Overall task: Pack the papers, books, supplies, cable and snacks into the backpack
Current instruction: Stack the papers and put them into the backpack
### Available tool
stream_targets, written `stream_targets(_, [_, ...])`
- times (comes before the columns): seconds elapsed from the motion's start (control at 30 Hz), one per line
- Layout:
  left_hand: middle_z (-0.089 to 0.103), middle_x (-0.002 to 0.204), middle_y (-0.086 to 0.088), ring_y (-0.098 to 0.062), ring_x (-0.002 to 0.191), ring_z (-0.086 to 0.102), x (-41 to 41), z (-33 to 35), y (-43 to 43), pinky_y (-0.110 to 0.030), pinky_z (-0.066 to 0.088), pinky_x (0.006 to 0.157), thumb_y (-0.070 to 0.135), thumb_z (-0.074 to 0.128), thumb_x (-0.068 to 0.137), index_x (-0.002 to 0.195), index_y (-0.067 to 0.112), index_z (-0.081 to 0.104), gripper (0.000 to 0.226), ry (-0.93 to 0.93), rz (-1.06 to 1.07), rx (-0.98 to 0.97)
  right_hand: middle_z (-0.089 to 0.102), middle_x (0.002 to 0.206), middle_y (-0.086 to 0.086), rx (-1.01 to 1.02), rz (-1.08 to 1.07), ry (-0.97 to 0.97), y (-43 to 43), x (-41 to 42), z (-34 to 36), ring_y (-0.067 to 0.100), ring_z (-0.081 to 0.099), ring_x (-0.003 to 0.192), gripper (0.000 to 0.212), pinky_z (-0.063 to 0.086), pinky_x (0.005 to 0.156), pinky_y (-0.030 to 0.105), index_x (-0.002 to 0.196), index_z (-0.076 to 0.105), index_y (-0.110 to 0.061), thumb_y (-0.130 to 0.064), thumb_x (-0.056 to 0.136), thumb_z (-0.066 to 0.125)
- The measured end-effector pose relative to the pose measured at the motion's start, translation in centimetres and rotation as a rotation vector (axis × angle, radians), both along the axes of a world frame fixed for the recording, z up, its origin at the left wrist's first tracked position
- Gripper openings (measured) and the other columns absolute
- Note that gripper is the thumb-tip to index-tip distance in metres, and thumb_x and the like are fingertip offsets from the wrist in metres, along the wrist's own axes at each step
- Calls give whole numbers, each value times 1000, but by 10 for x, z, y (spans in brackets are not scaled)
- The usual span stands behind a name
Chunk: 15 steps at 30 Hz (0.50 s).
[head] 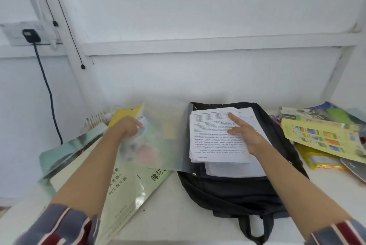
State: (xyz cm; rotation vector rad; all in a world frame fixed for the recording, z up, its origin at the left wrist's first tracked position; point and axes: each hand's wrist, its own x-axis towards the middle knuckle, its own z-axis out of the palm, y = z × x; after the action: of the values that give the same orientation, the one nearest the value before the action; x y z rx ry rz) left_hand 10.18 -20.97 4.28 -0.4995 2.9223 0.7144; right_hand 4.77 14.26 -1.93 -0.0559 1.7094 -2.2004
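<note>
Resting on the top sheet of the papers (215, 137), the right hand (246, 137) has its forefinger straight and pointing toward the wall and its thumb out to the side. It pinches nothing and only presses down. The papers are a loose stack of printed pages lying on the black backpack (237, 191), which sits flat on the white desk (170, 205) with its carry loop toward the person. The stack lies along the spine of an open translucent folder (166, 137) whose cover is swung out to the left. The left hand (126, 128) has its fingers curled on that cover, though blur hides exactly how the grip sits. Under the cover and the left forearm lies a pale green book (126, 187) with Chinese characters, and a yellow book (124, 115) shows just beyond the left hand. To the right of the backpack is a pale yellow leaflet (320, 136) with small colour pictures and, under it, a yellow snack packet (320, 161). On the wall at far left a black plug (30, 36) sits in a socket, its dark cable (48, 94) running down toward the desk.
</note>
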Motion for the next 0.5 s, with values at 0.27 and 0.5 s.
stream_targets(0.27, [54, 121, -17, -28, 116, 50, -9, -26, 65, -20, 33, 85, 3, 66, 78, 121, 10, 59, 44, 544, -105, 238, 55, 127, 3, 82, -45, -29, -7, 1, -4, 29, 57, 111, 64, 52, 81, 38, 133, 49, -32, 8, 84, 53])
stream_targets(0.5, [41, 143, -7, -24, 132, 36, -16, -60, 103, -34, 30, 106, 27, 71, 79, 140, 15, 37, 71, 261, -284, 169, 57, 121, 1, 126, -39, -24, -5, -2, 1, 25, 59, 105, 64, 52, 74, 33, 134, 48, -30, 10, 84, 52])
